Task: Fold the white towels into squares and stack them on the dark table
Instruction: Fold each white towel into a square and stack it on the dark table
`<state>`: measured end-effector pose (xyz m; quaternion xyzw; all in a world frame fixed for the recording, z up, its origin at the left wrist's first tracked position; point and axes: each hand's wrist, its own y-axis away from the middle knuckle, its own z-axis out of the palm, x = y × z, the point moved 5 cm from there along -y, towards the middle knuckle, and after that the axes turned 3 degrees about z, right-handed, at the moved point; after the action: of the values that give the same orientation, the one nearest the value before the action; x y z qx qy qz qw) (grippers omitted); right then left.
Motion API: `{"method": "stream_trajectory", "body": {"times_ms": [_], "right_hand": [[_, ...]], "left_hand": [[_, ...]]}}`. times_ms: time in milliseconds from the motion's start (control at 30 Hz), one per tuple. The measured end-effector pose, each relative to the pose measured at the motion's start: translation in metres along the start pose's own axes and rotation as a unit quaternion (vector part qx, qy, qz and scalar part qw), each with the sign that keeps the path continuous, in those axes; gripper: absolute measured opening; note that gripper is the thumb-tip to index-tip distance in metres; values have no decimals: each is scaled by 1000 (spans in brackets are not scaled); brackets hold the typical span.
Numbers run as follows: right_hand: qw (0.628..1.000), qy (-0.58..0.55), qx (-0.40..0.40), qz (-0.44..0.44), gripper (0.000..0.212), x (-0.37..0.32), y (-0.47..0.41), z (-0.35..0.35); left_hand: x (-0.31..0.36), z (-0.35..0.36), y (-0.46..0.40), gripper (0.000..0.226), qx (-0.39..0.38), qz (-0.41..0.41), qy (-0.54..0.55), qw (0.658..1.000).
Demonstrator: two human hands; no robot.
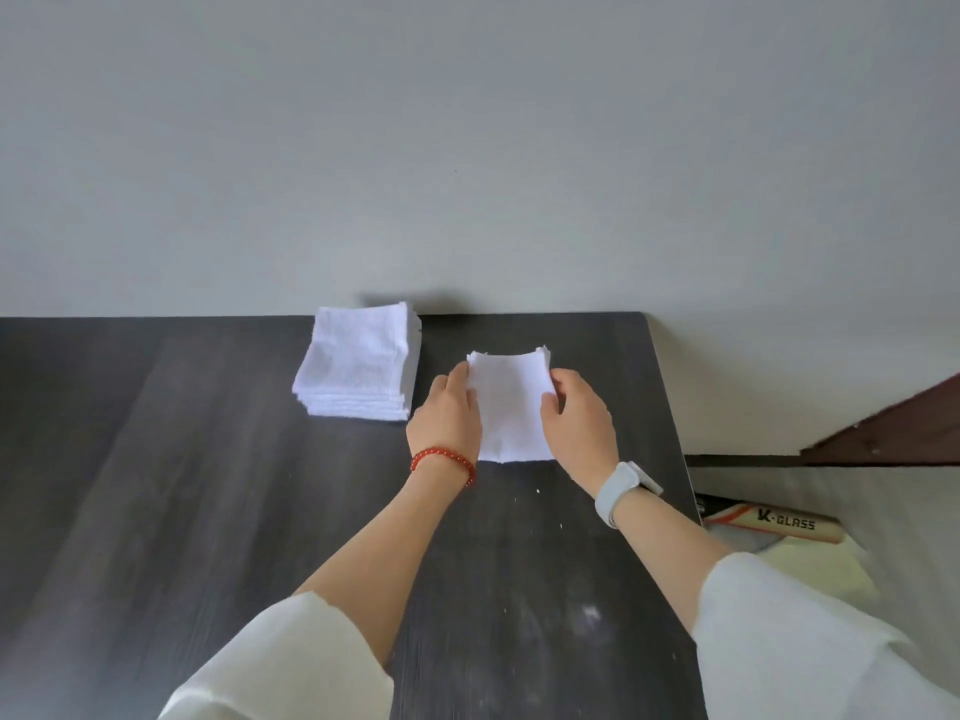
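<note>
A folded white towel (511,407) lies on the dark wood-grain table (182,485), near its far right corner. It is a small, roughly square piece of thin terry cloth, folded into several layers whose edges show at its far right corner; its far edge bows up slightly and its near edge lies flat on the tabletop with a small notch where the layers meet.

The left hand (447,413) holds the towel's left edge, fingers curled closed on the cloth near the far left corner. The right hand (574,413) pinches the towel's right edge, thumb on top and fingers closed around the side. A red bead bracelet (444,459) circles the left wrist and a white-strapped watch (621,488) the right; both arms wear loose cream sleeves (291,662).

Just left of the held towel, apart from it and beyond the left hand, stands a stack of folded white towels (358,363), several squares high, edges fairly even, against the pale wall (467,148).

Right of the towel, past the table's edge, a printed box reading "K-GLASS" (779,522) lies on the floor.
</note>
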<state>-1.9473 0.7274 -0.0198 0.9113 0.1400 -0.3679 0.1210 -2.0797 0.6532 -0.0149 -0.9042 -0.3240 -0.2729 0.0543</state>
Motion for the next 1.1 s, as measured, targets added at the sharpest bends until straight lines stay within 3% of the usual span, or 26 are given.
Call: {"method": "stream_trajectory", "body": {"times_ms": [233,333,467,567,700,867,1100], "right_hand": [[1000,10,-8,23,25,23,-68,30],[998,58,19,5,31,29,-75,32],[957,248,80,-131,49,26,-70,36],[926,347,25,-150,45,26,-75,49],[908,397,-48,-120,57,37,-84,58],[895,411,-90,-146,52,34,-83,57],[947,287,-54,-132,41,6,-42,15]], "left_hand": [[-9,41,-68,44,-25,-26,14,999],[-5,52,-71,57,5,67,-94,993],[-4,67,-64,59,-3,171,-225,959],[-14,80,-66,58,-97,152,-239,954],[-26,87,-63,71,-126,113,-234,958],[-22,79,-66,59,-145,108,-237,955],[2,28,-28,52,-59,133,-175,974]]}}
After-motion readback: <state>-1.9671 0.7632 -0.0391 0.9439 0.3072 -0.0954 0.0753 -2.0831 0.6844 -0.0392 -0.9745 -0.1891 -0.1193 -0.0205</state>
